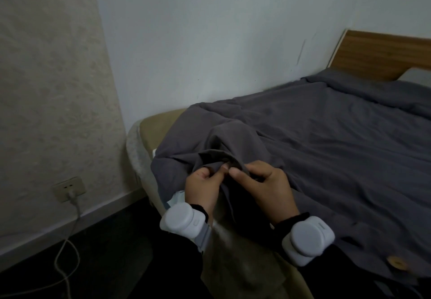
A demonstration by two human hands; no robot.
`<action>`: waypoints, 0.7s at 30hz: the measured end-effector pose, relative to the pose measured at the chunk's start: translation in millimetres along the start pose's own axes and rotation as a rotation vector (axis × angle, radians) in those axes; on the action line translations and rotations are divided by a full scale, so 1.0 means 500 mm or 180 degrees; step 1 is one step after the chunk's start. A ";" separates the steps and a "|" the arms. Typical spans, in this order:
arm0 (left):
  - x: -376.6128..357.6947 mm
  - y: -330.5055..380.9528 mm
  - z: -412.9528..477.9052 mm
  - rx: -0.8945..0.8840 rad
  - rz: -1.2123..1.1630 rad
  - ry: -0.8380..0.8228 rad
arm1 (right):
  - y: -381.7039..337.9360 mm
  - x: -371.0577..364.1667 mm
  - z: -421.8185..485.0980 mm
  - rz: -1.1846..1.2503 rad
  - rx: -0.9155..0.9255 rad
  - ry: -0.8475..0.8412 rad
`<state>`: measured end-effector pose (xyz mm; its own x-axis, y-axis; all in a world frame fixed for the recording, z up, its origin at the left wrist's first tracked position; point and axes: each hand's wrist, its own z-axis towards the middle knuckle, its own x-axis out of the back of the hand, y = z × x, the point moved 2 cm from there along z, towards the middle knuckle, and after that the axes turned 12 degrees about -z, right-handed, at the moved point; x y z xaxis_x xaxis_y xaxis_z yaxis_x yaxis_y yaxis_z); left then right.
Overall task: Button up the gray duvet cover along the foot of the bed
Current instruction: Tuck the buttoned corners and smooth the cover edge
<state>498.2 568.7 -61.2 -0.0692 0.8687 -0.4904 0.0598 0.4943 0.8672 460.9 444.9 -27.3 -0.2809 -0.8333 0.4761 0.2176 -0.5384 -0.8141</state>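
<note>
The gray duvet cover (pixel 314 140) lies spread over the bed, with its open edge bunched up at the foot corner. My left hand (pixel 203 186) pinches a fold of that edge between thumb and fingers. My right hand (pixel 263 182) grips the same fold from the right, thumb nearly touching the left thumb. Any button between my fingers is hidden by cloth. A round wooden button (pixel 234 263) shows on the cover's edge at the lower right. Both wrists wear white puck-shaped bands.
The beige mattress (pixel 151 130) corner is bare at the left of the cover. A wooden headboard (pixel 377 53) stands at the far right against the white wall. A wall socket (pixel 69 187) with a white cable trails onto the dark floor at the left.
</note>
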 end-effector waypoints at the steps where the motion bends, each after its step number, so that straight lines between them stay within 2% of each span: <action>1: 0.001 -0.002 0.002 0.0060 -0.0043 -0.0027 | -0.001 0.000 0.001 0.0121 -0.0117 0.0016; 6: 0.003 -0.008 0.005 0.0137 0.0044 -0.0127 | 0.004 0.002 0.007 0.0421 -0.0526 0.0402; 13: -0.001 -0.006 0.005 -0.0059 0.0134 -0.0098 | 0.022 -0.013 0.017 0.0628 -0.0837 0.0356; 18: -0.005 -0.010 0.002 -0.0120 0.0410 -0.0073 | 0.022 -0.026 0.009 0.0365 -0.0818 0.0246; 21: -0.012 -0.001 -0.003 0.0063 0.0361 0.0100 | 0.024 -0.019 0.010 -0.0351 -0.0557 0.0335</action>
<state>497.0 563.0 -58.6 -0.0920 0.9179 -0.3859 0.0887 0.3936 0.9150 470.6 445.6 -39.8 -0.3920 -0.7481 0.5354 0.0174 -0.5879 -0.8087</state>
